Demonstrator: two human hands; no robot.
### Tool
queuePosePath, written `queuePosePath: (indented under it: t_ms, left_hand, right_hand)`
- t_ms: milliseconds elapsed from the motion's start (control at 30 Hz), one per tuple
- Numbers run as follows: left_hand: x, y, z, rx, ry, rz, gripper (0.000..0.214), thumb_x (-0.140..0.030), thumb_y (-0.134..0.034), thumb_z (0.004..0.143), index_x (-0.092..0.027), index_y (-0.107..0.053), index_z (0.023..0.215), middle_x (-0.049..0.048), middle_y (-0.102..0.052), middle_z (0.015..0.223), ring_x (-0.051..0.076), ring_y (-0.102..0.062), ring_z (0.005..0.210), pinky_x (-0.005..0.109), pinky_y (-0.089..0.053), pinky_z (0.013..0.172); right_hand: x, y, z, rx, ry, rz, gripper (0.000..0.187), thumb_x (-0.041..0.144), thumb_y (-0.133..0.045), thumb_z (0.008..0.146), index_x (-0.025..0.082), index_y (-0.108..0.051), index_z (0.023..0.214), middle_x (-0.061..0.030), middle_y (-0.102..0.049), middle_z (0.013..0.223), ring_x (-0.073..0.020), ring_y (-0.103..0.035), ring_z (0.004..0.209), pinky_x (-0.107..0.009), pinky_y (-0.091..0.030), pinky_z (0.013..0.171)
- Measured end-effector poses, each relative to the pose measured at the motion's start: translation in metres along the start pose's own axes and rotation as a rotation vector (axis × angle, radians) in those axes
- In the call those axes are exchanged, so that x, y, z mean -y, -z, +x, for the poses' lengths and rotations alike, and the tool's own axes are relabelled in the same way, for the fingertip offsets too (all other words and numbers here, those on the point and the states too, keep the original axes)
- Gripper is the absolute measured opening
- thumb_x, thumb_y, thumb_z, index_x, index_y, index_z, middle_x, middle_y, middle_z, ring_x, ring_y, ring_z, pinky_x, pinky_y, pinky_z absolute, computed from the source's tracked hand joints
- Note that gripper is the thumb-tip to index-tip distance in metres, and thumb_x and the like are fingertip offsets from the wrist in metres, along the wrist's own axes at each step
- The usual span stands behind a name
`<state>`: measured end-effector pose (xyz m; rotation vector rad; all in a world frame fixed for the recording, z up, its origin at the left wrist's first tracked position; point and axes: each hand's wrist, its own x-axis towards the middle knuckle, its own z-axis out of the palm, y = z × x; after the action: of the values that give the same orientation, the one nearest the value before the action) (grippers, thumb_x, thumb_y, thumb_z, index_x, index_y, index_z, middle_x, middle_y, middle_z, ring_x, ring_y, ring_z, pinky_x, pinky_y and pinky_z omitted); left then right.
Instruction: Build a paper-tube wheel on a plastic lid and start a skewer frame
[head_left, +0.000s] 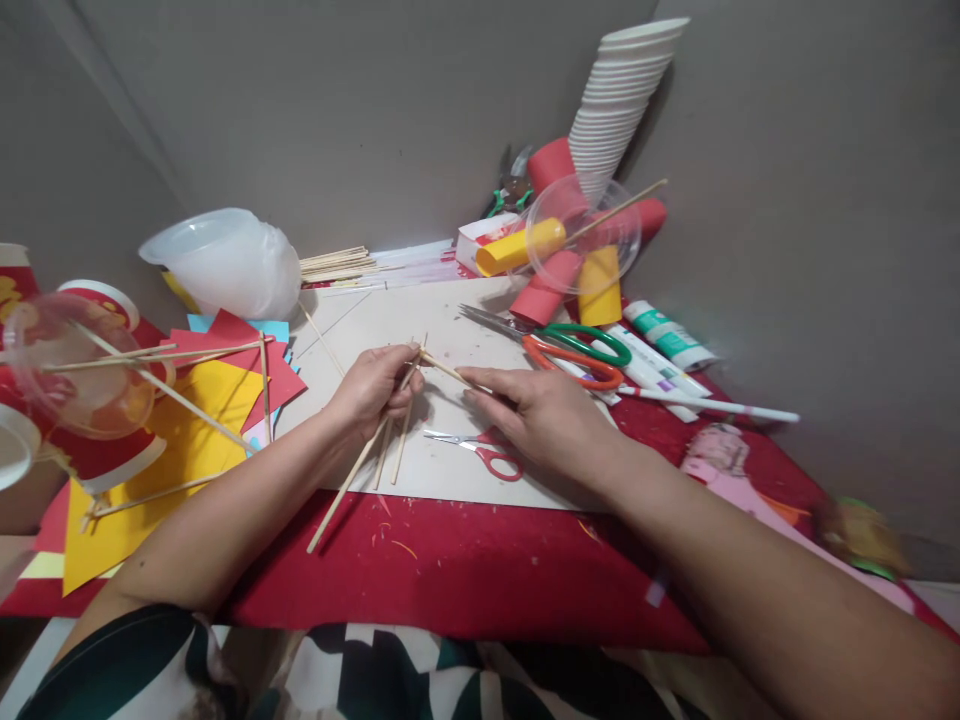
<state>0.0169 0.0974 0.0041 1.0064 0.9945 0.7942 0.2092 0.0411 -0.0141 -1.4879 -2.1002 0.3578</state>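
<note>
Over the middle of a pale board (480,300), my left hand (379,380) pinches several thin wooden sticks (345,498) where they come together near its fingertips. Their lower ends splay out below that hand. My right hand (536,410) is closed around another wooden stick (444,366), which reaches left to the same meeting point. What joins the sticks there is too small to make out. Small red-handled scissors (495,458) lie on the board just below and between my hands. Large scissors (555,345) with green and orange handles rest beyond my right hand.
Left are paper cups (105,300), yellow paper (187,410), and a clear plastic cup (90,365) with sticks. Behind stand clear plastic bowls (225,262) and a stick bundle (337,264). Right are stacked white cups (622,95), paper rolls (600,285) and a glue tube (670,336) on red cloth (450,570).
</note>
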Motion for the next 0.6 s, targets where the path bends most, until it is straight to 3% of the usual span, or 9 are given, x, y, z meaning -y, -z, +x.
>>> queuePosePath:
  t_ms: [233, 433, 600]
  left_hand:
    - [-0.003, 0.002, 0.002, -0.016, 0.005, -0.007, 0.024, -0.022, -0.054, 0.094, -0.015, -0.060, 0.072, -0.0039, -0.047, 0.047, 0.002, -0.023, 0.031, 0.016, -0.015, 0.032]
    - [-0.016, 0.021, 0.013, -0.132, 0.009, -0.044, 0.024, -0.018, -0.052, 0.093, -0.013, -0.059, 0.071, -0.0034, -0.047, 0.047, 0.001, -0.024, 0.030, 0.014, -0.016, 0.032]
    - [-0.021, 0.037, 0.023, -0.143, 0.034, -0.078, 0.023, -0.016, -0.050, 0.093, -0.013, -0.057, 0.072, -0.0034, -0.047, 0.047, 0.002, -0.024, 0.029, 0.014, -0.018, 0.031]
  right_hand:
    - [0.001, 0.001, -0.001, 0.062, -0.018, -0.085, 0.039, 0.028, -0.049, 0.097, 0.023, -0.065, 0.133, -0.0060, -0.071, 0.124, -0.0258, -0.070, 0.110, -0.039, -0.055, 0.092]
    - [-0.002, 0.004, 0.001, 0.029, -0.034, -0.315, 0.040, 0.031, -0.048, 0.098, 0.025, -0.063, 0.135, -0.0082, -0.076, 0.112, -0.0249, -0.072, 0.092, -0.034, -0.053, 0.073]
    - [0.000, 0.009, 0.001, 0.006, -0.042, -0.366, 0.040, 0.029, -0.046, 0.098, 0.025, -0.063, 0.134, -0.0086, -0.076, 0.108, -0.0250, -0.071, 0.091, -0.034, -0.049, 0.072]
